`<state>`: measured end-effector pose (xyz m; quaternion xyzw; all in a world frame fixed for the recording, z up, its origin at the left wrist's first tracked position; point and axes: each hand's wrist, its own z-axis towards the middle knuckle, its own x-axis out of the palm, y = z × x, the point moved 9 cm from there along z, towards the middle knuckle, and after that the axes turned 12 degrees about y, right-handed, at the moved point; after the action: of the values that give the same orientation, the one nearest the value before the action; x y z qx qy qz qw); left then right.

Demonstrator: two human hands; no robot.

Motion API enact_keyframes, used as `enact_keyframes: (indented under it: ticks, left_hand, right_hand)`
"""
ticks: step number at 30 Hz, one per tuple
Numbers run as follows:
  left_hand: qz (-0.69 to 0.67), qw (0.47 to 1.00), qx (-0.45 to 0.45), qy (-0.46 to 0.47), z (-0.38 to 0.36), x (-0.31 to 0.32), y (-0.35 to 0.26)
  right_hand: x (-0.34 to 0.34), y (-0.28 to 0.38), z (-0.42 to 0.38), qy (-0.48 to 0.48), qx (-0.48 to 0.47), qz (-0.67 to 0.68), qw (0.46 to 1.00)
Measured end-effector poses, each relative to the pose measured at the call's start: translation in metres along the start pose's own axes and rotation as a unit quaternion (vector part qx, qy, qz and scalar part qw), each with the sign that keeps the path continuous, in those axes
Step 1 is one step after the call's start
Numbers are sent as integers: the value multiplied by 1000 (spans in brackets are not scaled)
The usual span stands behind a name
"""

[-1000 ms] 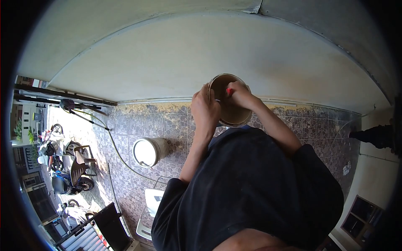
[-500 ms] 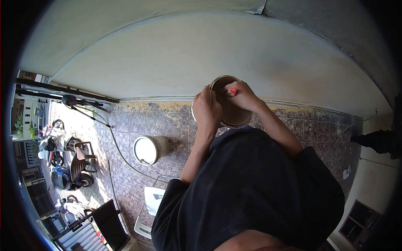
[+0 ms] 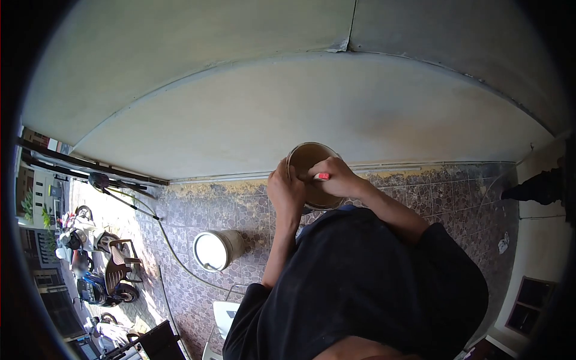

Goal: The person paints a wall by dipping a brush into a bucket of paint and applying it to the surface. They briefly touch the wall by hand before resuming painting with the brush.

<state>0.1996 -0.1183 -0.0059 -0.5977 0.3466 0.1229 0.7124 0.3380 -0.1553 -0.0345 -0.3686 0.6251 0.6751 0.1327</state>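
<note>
A round bucket (image 3: 311, 149), brownish inside, is held up in front of my body near the wall. My left hand (image 3: 287, 191) grips its left rim, fingers wrapped over the edge. Inside the opening, my right hand (image 3: 333, 178) is closed around a tool with a red-ended handle (image 3: 323, 176). The tool's far end is hidden in the bucket.
A pale wall (image 3: 240, 114) rises ahead above the patterned tile floor (image 3: 198, 252). A white-topped bucket (image 3: 213, 251), a hose (image 3: 174, 255) and a white chair (image 3: 223, 318) are at left. Beyond stand motorbikes (image 3: 90, 288) and a brown chair (image 3: 117, 270). Dark cloth (image 3: 534, 189) hangs at right.
The bucket and both my hands appear lower in the view, and the bucket's opening faces up more. My right hand has shifted slightly left with the red-ended tool. More wall shows at the top.
</note>
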Motion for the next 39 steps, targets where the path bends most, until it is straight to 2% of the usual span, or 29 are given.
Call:
enact_keyframes:
  ticks: [1,2,4,5,6,8,9,10,12,21,24,27,30,31,32,36,39]
  left_hand:
    - [3,1000,-6,0,0,1,1]
    - [6,1000,-12,-1,1,2,3]
    - [2,1000,-7,-1,3,4,5]
    - [4,1000,-7,1,4,5,5]
    - [6,1000,-7,3,5,6,4]
    - [4,1000,-11,7,7,7,3]
    - [1,1000,-19,13,7,8,4]
    - [1,1000,-16,13,8,8,3]
    - [-2,1000,-15,21,10,8,3]
    - [13,999,-38,26,14,11,11]
    - [21,999,-23,20,16,11,12]
    - [22,998,-39,35,17,10,11]
    - [19,1000,-1,19,16,7,3]
    - [19,1000,9,18,19,7,0]
    - [23,999,-1,24,19,8,2]
    - [15,999,-20,34,18,8,6]
    - [15,1000,10,20,20,10,7]
  right_hand:
    - [-4,11,-3,57,21,159,985]
    - [-2,7,-3,51,18,152,987]
    - [-9,11,-4,-45,-11,13,999]
    - [0,1,-4,25,27,165,986]
    - [0,1,-4,20,25,161,986]
    - [-4,-9,-8,-44,77,42,995]
    - [-4,-5,-9,1,87,151,985]
    - [-1,-7,-9,-2,88,150,985]
    - [-1,-13,-15,-79,113,96,986]
    - [-2,-6,-22,-177,88,51,979]
    - [2,-12,-20,-126,127,53,982]
    - [-3,-2,-22,-129,119,26,984]
    - [-6,6,-24,-144,111,7,983]
    - [-5,11,-24,-168,83,-37,982]
    - [0,1,-24,-157,92,35,983]
    - [5,-10,-21,-123,126,15,984]
    - [0,-12,-21,-122,145,35,981]
